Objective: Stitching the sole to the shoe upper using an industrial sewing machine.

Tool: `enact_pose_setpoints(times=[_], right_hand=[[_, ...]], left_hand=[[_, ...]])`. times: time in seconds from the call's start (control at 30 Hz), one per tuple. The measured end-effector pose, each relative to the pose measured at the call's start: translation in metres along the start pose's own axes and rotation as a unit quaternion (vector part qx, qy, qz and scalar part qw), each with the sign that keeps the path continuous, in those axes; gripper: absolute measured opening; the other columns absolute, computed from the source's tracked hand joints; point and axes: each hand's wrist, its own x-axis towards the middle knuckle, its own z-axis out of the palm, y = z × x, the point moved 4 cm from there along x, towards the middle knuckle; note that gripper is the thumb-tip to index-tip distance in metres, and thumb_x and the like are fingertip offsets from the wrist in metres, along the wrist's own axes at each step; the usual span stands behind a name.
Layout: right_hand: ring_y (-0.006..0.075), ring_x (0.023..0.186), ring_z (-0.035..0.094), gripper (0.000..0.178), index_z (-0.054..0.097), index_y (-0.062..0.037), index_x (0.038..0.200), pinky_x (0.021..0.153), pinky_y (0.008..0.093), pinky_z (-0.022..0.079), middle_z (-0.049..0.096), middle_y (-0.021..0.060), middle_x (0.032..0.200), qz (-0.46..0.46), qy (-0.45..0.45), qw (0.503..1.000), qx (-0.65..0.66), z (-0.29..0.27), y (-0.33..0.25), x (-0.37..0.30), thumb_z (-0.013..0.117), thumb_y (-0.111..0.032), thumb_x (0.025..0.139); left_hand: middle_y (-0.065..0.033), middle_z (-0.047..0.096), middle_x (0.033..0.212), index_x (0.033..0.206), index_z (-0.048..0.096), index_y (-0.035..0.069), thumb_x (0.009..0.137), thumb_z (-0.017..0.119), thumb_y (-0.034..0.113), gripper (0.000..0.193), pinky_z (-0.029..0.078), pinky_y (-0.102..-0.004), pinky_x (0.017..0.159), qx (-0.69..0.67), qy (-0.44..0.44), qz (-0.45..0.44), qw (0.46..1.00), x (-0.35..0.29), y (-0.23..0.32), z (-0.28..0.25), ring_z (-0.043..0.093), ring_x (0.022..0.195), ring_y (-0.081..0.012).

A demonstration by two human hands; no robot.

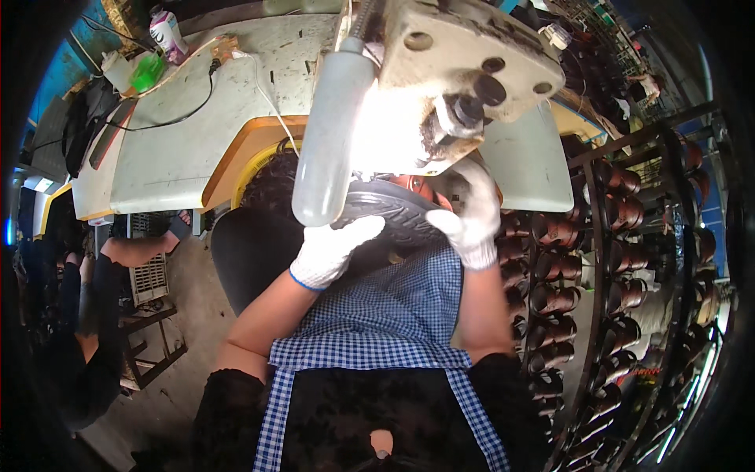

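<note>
In white knit gloves, both my hands hold a shoe with a black treaded sole (393, 208) and reddish-brown upper. The sole is turned toward me. My left hand (334, 245) grips its left side, thumb lying along the sole's near edge. On the right side my right hand (474, 214) has its thumb against the sole, the fingers reaching behind near the upper. Directly above the shoe is the head of a sewing machine (480, 59), with a bright light under it. The shoe's far side and any needle are hidden by the machine head and glare.
A grey rounded tube (334, 141) hangs close above my left hand. Below the white worktable's (173, 157) cut-out sits a yellow-rimmed container (242, 179) with dark material. Racks of brown shoes (554, 267) stand at my right. Another person's arm (134, 250) shows at left.
</note>
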Motion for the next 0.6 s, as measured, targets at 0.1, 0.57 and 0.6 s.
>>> enact_pose_setpoints(times=[0.1,0.57,0.6], right_hand=[[0.0228,0.114,0.062,0.077,0.049,0.0093,0.137,0.103,0.0388,0.048,0.062,0.0143,0.130,0.315,0.082,0.904,0.276,0.002,0.036,-0.075,0.074,-0.038,0.082],[0.0234,0.099,0.069,0.056,0.061,0.0060,0.123,0.088,0.0363,0.056,0.070,0.0131,0.114,0.332,0.254,0.824,0.383,-0.091,-0.032,-0.110,0.078,-0.021,0.077],[0.0222,0.097,0.069,0.056,0.062,0.0054,0.121,0.086,0.0353,0.056,0.070,0.0123,0.112,0.303,0.271,0.832,0.377,-0.113,-0.044,-0.118,0.079,-0.023,0.077]], left_hand=[[-0.0109,0.060,0.129,0.140,0.046,0.005,0.086,0.073,0.000,0.061,0.050,-0.0368,0.103,-0.121,0.013,0.011,0.992,-0.005,-0.009,0.008,0.059,0.119,-0.0225],[-0.0157,0.051,0.148,0.146,0.043,0.004,0.095,0.063,0.041,0.067,0.035,-0.0538,0.117,-0.293,-0.072,-0.141,0.943,-0.023,-0.014,0.003,0.049,0.134,-0.0339],[-0.0149,0.054,0.145,0.147,0.044,0.006,0.092,0.067,0.040,0.069,0.042,-0.0506,0.111,-0.211,-0.012,-0.242,0.947,-0.009,-0.029,0.000,0.055,0.129,-0.0326]])
